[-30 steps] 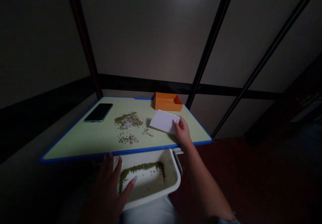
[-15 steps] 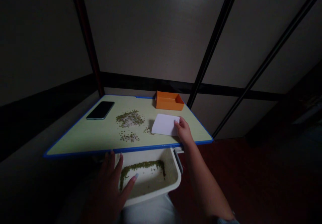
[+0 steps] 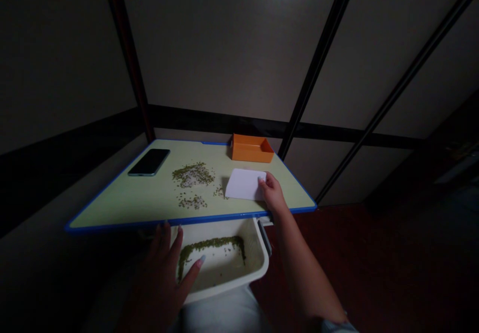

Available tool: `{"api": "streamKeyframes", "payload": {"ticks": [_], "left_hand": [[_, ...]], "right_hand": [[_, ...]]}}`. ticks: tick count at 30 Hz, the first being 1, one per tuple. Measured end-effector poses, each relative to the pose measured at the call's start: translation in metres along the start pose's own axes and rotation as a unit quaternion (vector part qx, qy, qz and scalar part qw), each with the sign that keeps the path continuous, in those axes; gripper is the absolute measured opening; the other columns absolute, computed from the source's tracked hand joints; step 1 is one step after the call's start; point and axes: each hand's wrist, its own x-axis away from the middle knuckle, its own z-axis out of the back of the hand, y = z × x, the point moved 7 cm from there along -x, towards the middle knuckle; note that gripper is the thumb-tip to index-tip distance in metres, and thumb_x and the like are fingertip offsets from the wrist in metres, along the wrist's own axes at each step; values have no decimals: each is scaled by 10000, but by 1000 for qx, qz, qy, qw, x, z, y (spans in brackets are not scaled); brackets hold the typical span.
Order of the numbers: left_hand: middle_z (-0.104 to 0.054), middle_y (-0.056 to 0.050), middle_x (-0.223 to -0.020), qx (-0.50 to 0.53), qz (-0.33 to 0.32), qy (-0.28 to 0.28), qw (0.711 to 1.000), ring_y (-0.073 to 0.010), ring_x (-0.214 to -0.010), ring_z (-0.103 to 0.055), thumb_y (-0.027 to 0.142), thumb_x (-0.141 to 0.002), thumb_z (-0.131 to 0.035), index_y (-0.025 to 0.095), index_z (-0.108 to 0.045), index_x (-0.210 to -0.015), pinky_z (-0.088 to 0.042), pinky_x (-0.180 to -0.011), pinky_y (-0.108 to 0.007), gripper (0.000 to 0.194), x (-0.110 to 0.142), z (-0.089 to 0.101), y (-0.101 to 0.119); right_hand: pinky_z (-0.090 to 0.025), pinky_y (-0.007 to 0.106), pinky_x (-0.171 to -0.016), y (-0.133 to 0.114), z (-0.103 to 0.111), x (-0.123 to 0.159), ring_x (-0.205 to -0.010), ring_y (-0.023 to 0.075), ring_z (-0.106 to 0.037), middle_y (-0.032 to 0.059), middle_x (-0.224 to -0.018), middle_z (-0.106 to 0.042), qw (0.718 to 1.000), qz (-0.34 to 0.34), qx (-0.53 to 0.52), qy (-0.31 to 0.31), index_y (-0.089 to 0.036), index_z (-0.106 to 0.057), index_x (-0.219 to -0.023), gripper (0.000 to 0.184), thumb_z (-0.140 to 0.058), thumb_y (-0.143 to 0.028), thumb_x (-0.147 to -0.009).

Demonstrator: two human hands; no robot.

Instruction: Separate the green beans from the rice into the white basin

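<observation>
A bare strip of table (image 3: pixel 123 198) runs front to back between the phone (image 3: pixel 148 162) at far left and the seeds (image 3: pixel 192 175), wide enough for a hand. Seeds block the middle. At right, the card (image 3: pixel 244 184) in the right hand (image 3: pixel 272 191) leaves a narrow gap before the orange box (image 3: pixel 251 150). Below, the left hand (image 3: pixel 168 263) obstructs the tub's (image 3: pixel 258 268) left end; its right half is open from above.

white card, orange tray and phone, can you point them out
White card (image 3: pixel 244 184): head view, middle of its flat face.
Orange tray (image 3: pixel 251 155): head view, front wall.
Phone (image 3: pixel 149 162): head view, middle of its dark screen.
</observation>
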Motion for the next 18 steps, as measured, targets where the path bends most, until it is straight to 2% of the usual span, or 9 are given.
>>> {"api": "streamKeyframes", "payload": {"ticks": [18], "left_hand": [[-300, -250, -1578, 18, 7, -3, 1000, -413, -1465, -273, 574, -875, -455, 101, -386, -1446, -418, -1094, -586, 744, 1, 0, 0]], "right_hand": [[-395, 285, -620, 2, 8, -4, -661, 167, -498, -12, -708, -599, 1000, -17, -6, -5, -224, -573, -756, 240, -675, -440, -733]]}}
